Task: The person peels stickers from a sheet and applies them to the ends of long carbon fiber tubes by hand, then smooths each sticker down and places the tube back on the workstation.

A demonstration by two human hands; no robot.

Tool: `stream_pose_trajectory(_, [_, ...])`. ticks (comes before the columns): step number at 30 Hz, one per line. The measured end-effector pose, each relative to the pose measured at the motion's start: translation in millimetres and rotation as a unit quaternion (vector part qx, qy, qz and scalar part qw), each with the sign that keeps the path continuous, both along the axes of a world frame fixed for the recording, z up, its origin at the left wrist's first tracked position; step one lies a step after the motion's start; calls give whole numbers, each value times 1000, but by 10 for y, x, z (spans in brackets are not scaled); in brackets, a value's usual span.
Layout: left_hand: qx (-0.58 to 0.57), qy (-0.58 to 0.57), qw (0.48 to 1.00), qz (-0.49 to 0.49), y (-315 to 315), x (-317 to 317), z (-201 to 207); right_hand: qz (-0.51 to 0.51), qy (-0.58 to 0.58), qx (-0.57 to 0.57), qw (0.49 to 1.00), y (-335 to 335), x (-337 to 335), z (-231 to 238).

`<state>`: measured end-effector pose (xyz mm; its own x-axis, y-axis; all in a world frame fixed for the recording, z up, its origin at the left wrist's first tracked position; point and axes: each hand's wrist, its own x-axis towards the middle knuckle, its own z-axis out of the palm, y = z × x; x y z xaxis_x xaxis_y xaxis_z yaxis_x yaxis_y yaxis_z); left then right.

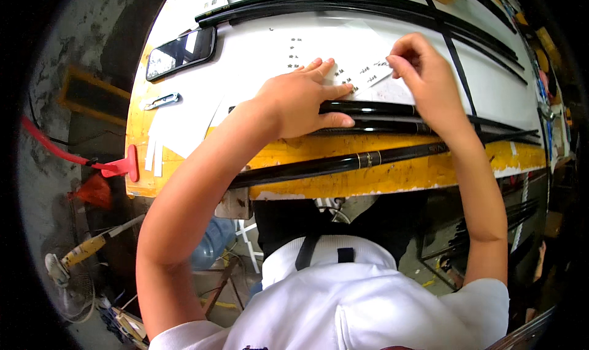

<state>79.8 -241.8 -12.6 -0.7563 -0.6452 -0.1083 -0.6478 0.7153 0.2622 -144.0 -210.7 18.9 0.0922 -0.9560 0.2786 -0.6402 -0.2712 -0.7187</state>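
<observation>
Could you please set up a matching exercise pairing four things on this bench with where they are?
Things:
1. phone
2. sticker sheet
3. clamp
4. clip

Places:
A. pinched by the right hand, pressed down by the left hand
B. at the bench's left edge, red, below the paper strips
C. far left of the bench top, dark screen up
D. on the yellow bench edge, just below the phone

Pairs: 1-C, 2-A, 3-B, 4-D
</observation>
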Motion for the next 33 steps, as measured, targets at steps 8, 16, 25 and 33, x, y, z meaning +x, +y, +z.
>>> stream_pose_trajectory(8, [-153, 149, 976, -34, 220, -40, 180, -102, -208, 29, 972, 1036, -437, 390])
stream_pose_trajectory(16, [-25, 80, 996, -15, 877, -197, 339, -190, -328, 50, 924, 1996, -718, 71])
stream_pose_trajectory(25, [63, 45, 996, 52, 1165, -256, 389, -197, -398, 16, 896, 2428, -668, -45])
stream_pose_trajectory(33, [449, 243, 858, 55, 1912, -334, 371, -155, -478, -26, 864, 2749, -481, -43])
